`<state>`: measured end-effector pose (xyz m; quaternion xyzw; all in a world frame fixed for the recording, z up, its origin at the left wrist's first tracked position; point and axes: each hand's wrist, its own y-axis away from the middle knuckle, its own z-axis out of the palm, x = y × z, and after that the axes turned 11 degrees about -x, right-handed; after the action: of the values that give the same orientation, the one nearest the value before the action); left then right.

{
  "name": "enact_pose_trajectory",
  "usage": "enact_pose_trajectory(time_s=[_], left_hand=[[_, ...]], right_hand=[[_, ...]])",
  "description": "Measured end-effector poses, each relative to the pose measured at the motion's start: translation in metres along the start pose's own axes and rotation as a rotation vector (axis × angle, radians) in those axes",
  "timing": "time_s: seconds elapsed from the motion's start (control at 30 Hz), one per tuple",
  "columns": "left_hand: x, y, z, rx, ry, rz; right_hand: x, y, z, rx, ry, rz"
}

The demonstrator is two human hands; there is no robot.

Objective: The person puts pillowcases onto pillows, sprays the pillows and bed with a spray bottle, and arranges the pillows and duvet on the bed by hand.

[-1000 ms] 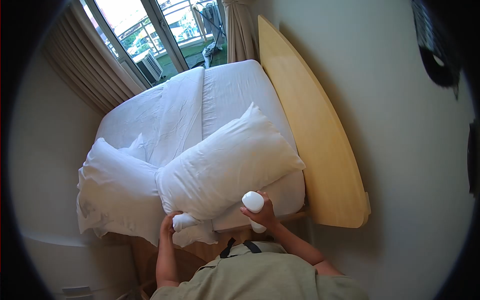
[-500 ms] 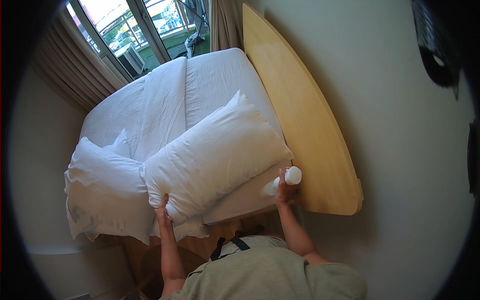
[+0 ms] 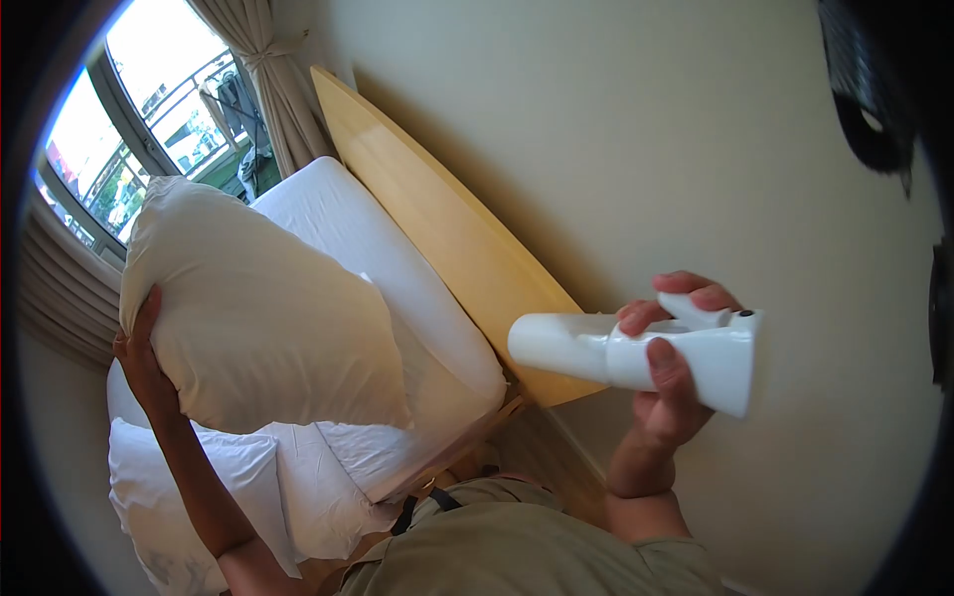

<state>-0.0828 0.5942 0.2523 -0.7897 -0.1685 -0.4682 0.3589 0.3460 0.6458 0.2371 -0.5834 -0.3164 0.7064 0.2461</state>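
Note:
My left hand (image 3: 149, 358) is closed on the left edge of a white pillow (image 3: 263, 318) and holds it raised and tilted above the bed. In my right hand (image 3: 676, 387) is a white spray bottle (image 3: 566, 343), held sideways in the air, its base towards the left and its head at the right. The fingers lie over the trigger and the thumb presses along the near side. A second white pillow (image 3: 194, 477) lies at the near left of the bed, below my left forearm.
The bed (image 3: 427, 338) has white sheets and a curved wooden headboard (image 3: 447, 233) against a plain wall (image 3: 556, 119). Beige curtains (image 3: 268, 74) frame a glass balcony door at the far left. A dark object (image 3: 870, 109) hangs in the upper right.
My left hand has lifted the pillow off the bed, up and left. My right hand has brought the spray bottle up from beside the headboard. The view has turned right.

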Motion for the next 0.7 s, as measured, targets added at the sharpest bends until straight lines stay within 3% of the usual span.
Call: enact_pose_trajectory(time_s=[0.07, 0.13, 0.37, 0.47, 0.53, 0.6, 0.7], left_hand=[[0.015, -0.019, 0.017, -0.040, 0.125, 0.020], [0.039, -0.024, 0.030, -0.093, 0.170, -0.045], [0.060, -0.030, 0.043, -0.329, 0.072, 0.132], [0.052, -0.023, 0.044, -0.385, 0.035, 0.151], [0.038, -0.018, 0.045, -0.410, -0.004, 0.150], [0.028, -0.014, 0.046, -0.404, -0.151, 0.178], [0.029, -0.011, 0.037, -0.422, -0.106, 0.143]], right_hand=[[-0.018, -0.022, -0.025, 0.018, 0.141, -0.065], [-0.016, -0.036, -0.044, 0.101, 0.271, 0.046], [0.057, -0.025, -0.086, 0.179, 0.353, 0.236], [0.071, -0.024, -0.088, 0.264, 0.205, 0.292], [0.076, -0.019, -0.090, 0.286, 0.463, 0.285], [0.085, -0.009, -0.086, 0.314, 0.528, 0.259], [0.103, 0.019, -0.083, 0.347, 0.665, 0.263]])
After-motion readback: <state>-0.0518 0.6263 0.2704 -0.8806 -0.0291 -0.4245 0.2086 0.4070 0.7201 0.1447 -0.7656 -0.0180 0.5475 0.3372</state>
